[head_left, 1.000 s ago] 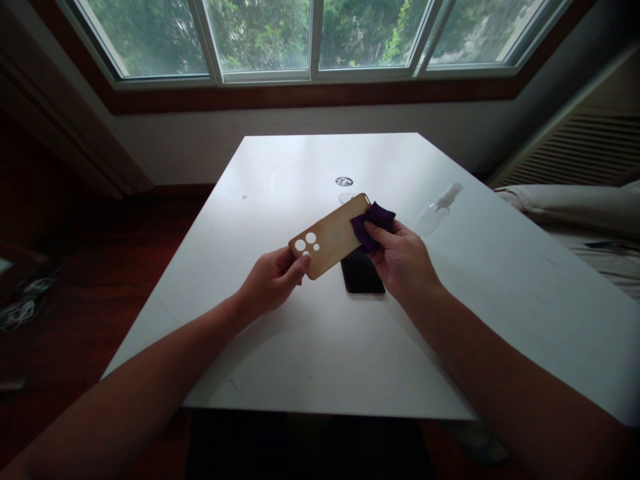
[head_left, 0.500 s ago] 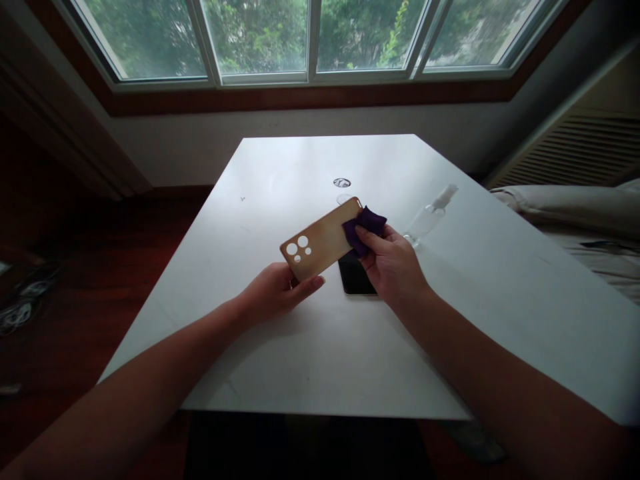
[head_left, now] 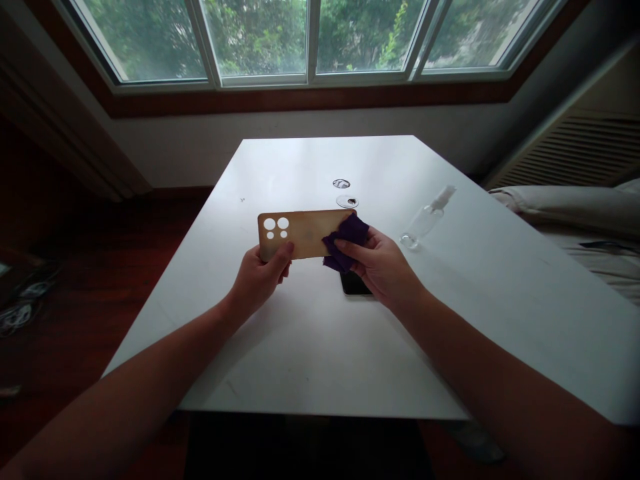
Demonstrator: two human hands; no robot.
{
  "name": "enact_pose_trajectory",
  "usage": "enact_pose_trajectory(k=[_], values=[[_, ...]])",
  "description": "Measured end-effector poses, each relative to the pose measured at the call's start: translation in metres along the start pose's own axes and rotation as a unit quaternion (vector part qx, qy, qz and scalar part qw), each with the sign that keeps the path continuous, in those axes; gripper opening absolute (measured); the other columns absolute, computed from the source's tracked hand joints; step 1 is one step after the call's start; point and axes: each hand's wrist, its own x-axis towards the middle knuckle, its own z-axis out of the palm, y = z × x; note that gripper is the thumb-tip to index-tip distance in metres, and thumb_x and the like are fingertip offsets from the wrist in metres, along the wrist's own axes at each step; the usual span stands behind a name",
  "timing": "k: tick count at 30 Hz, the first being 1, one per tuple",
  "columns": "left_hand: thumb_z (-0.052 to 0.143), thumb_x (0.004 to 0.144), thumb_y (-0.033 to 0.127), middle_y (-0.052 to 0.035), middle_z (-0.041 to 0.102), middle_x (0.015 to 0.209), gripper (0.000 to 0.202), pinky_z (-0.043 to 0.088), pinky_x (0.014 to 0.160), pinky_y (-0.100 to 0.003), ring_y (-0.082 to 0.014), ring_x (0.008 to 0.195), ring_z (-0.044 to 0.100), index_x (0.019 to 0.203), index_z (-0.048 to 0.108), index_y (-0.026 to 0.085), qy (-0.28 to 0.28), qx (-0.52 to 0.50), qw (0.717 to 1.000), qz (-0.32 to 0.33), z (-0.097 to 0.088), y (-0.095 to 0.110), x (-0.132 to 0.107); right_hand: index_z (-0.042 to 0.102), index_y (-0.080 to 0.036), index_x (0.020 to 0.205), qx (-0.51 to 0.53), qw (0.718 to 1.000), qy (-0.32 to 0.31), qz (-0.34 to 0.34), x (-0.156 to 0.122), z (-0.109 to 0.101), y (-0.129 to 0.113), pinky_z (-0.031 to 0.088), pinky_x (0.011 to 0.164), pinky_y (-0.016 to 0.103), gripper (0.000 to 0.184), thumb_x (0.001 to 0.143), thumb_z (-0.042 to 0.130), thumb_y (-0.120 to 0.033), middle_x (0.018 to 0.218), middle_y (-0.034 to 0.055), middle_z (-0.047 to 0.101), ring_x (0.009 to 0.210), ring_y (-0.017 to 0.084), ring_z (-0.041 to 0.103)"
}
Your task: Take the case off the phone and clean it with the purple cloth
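My left hand [head_left: 260, 280] grips the lower edge of a tan phone case [head_left: 300, 234] with round camera holes at its left end, held level above the white table [head_left: 310, 347]. My right hand [head_left: 383, 267] pinches a dark purple cloth [head_left: 345, 239] against the case's right end. A black phone [head_left: 354, 285] lies flat on the table just below the cloth, mostly hidden by my right hand.
A small clear spray bottle [head_left: 425, 219] lies on its side to the right of my hands. Two small round things [head_left: 345, 192] sit on the table behind the case. A bed with pale bedding [head_left: 575, 213] is at the right, and windows run along the far wall.
The case has swung from a tilt to level and shifted left. My left hand has closed again on its lower edge, and the cloth moved left along with it.
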Motion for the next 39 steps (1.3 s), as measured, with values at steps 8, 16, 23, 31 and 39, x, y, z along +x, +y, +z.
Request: enact_pose_trajectory(k=[8, 16, 23, 31, 39], values=[[0.058, 0.094, 0.057, -0.0004, 0.054, 0.06, 0.05, 0.039, 0.048, -0.021, -0.0079, 0.052, 0.047, 0.067, 0.058, 0.015, -0.106, 0.07, 0.992, 0.003, 0.007, -0.008, -0.005, 0.062, -0.017, 0.118, -0.057, 0.996, -0.061, 0.036, -0.005, 0.004, 0.011, 0.065, 0.078, 0.033, 0.059, 0.067, 0.092, -0.021, 0.103, 0.0065, 0.075, 0.089, 0.02, 0.074], [0.055, 0.093, 0.056, -0.0008, 0.054, 0.061, 0.048, 0.04, 0.05, -0.021, -0.009, 0.053, 0.048, 0.069, 0.058, 0.015, -0.163, 0.085, 0.983, -0.029, 0.002, -0.004, -0.004, 0.05, -0.019, 0.131, -0.073, 0.997, -0.03, 0.013, -0.004, 0.003, 0.015, 0.064, 0.085, 0.041, 0.08, 0.063, 0.091, -0.017, 0.11, 0.0072, 0.073, 0.098, 0.024, 0.072], [0.054, 0.09, 0.057, -0.0007, 0.054, 0.059, 0.048, 0.042, 0.053, -0.023, -0.0097, 0.053, 0.049, 0.066, 0.056, 0.016, -0.193, 0.128, 0.972, -0.033, 0.002, 0.004, -0.005, 0.043, -0.022, 0.139, -0.158, 0.986, -0.048, -0.016, 0.0, -0.006, 0.018, 0.061, 0.091, 0.045, 0.09, 0.065, 0.092, -0.027, 0.112, 0.0088, 0.072, 0.102, 0.026, 0.071], [0.059, 0.087, 0.053, -0.0003, 0.055, 0.057, 0.042, 0.043, 0.051, -0.022, -0.01, 0.051, 0.05, 0.066, 0.058, 0.016, -0.18, 0.121, 0.975, -0.043, 0.002, 0.002, -0.005, 0.056, -0.025, 0.134, -0.273, 0.959, -0.042, -0.054, -0.001, -0.008, 0.016, 0.06, 0.092, 0.045, 0.077, 0.066, 0.09, -0.04, 0.111, 0.0066, 0.071, 0.101, 0.026, 0.07], [0.057, 0.092, 0.053, 0.0009, 0.054, 0.057, 0.042, 0.041, 0.049, -0.021, -0.0095, 0.051, 0.049, 0.077, 0.061, 0.015, -0.219, 0.074, 0.973, -0.01, 0.0, -0.003, -0.005, 0.069, -0.023, 0.112, -0.319, 0.943, -0.053, -0.076, -0.002, -0.009, 0.01, 0.061, 0.074, 0.036, 0.045, 0.073, 0.085, -0.04, 0.097, 0.0033, 0.074, 0.084, 0.022, 0.07]])
